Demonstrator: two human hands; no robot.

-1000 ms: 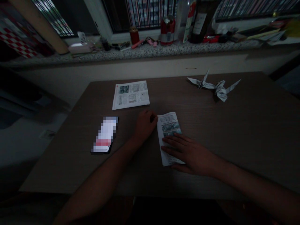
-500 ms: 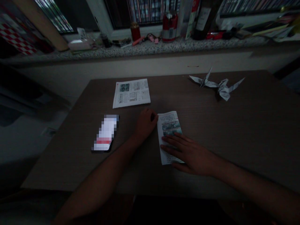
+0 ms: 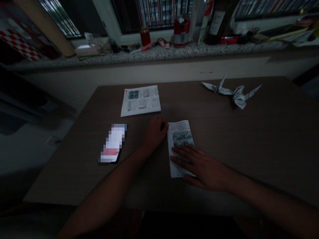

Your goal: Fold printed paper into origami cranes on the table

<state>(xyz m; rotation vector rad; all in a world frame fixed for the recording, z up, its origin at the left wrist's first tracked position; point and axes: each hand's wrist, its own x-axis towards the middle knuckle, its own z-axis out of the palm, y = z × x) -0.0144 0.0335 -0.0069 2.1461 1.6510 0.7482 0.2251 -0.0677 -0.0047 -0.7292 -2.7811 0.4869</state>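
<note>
A folded sheet of printed paper (image 3: 181, 132) lies on the brown table, its long side running away from me. My left hand (image 3: 155, 133) is closed in a pinch at the sheet's far left corner, with thumb and fingertip meeting at the paper. Across the lower part of the sheet lies my right hand (image 3: 199, 162), flat with its fingers stretched out, hiding the near right part. Left of my left arm is a phone (image 3: 113, 142) with a lit, blurred screen. Farther back rests another folded sheet of printed paper (image 3: 141, 101).
Two folded paper cranes, one (image 3: 218, 87) beside the other (image 3: 240, 98), stand at the table's back right. Behind the table (image 3: 99, 186) runs a speckled stone sill (image 3: 139, 56) with a red can (image 3: 181, 31), a dark bottle (image 3: 216, 25) and small items.
The whole view has shifted slightly, with things appearing a little lower. Both hands keep nearly the same place on the folded sheet.
</note>
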